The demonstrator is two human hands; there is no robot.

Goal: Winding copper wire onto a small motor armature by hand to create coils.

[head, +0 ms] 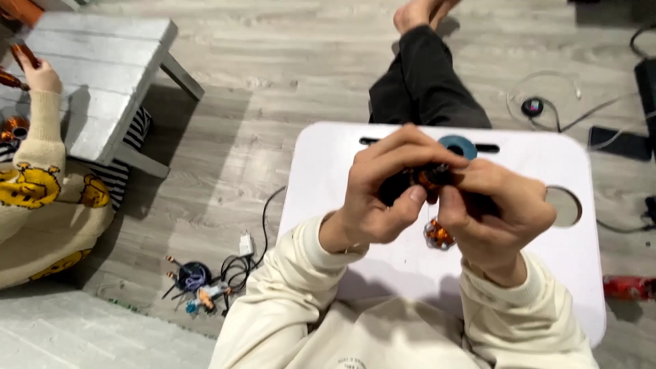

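Lap table, white, spans lap. Left hand and right hand pressed together above it, both clamped on small dark part with copper coil. Part sits between fingertips, long axis left-right, equally near both hands. Second copper coil on table just below right hand.

Even, fairly bright indoor light. Soft shadows under the grey painted wooden bench and on the white plastic lap table. Overall soft focus, compression smear; hands slightly motion-blurred. Mild wide-angle bending at edges.
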